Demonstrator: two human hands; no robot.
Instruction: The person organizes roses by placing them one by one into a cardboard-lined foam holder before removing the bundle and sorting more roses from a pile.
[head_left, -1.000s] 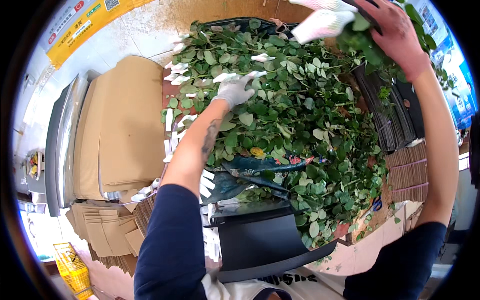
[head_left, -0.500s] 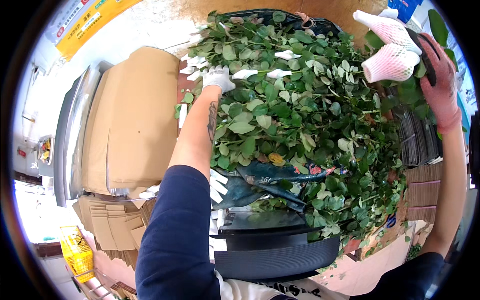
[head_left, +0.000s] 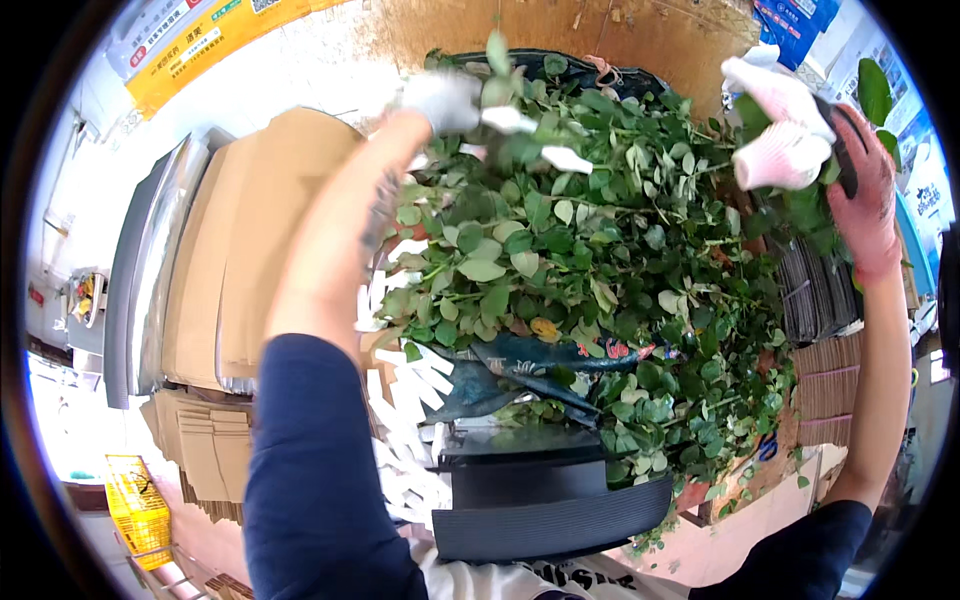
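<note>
At the centre of the view lies a big heap of leafy green stems (head_left: 600, 290), spread over a dark sheet (head_left: 540, 360) and reaching from about eleven o'clock down to five o'clock. The left hand (head_left: 445, 100), in a pale glove, is stretched out to twelve o'clock at the far edge of the heap, right among the leaves; it is blurred, so I cannot tell how far its fingers are closed or whether it has hold of a stem. White paper-wrapped flower heads (head_left: 565, 158) show just beside it. The right hand (head_left: 870, 200), in a pinkish glove, is up at two o'clock, curled around a bunch whose white-netted flower heads (head_left: 785, 130) point toward the middle, with leaves sticking out past the grip. At nine o'clock sits a stack of flat brown cardboard (head_left: 250, 250) beside a metal edge (head_left: 135, 290). White paper strips (head_left: 410, 400) lie scattered at seven o'clock, and a yellow crate (head_left: 140, 510) stands at eight o'clock. Dark ridged sheets (head_left: 550, 510) lie at six o'clock.
</note>
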